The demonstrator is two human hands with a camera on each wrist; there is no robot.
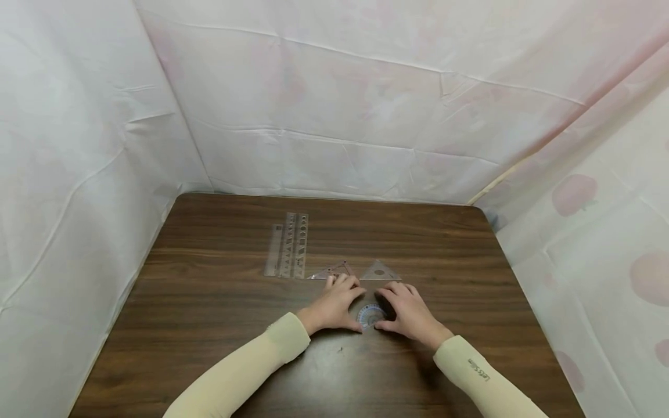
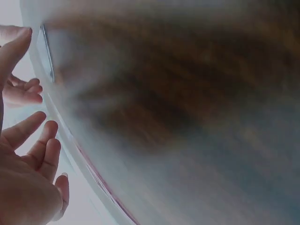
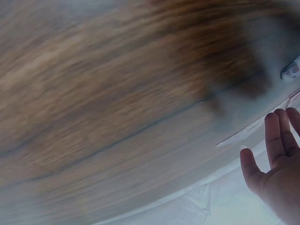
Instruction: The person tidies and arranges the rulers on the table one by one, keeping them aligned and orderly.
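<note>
A small clear protractor (image 1: 369, 314) with blue markings lies on the wooden table between both hands. On its left is my left hand (image 1: 334, 303), thumb and fingers spread apart, the thumb tip close to the protractor's lower edge. My right hand (image 1: 412, 313) faces it from the other side, its fingers loosely bent and its thumb near the right corner. In the left wrist view the left fingers (image 2: 38, 152) look relaxed. The right fingers (image 3: 276, 136) extend loosely in the right wrist view, with the protractor (image 3: 291, 71) beyond them.
Behind the left hand lies a clear set square (image 1: 334, 269), partly covered by its fingers. A second set square (image 1: 380, 271) sits behind the right hand. Farther left, three clear rulers (image 1: 287, 247) lie side by side. Pale curtains (image 1: 334, 116) enclose the table (image 1: 209, 348).
</note>
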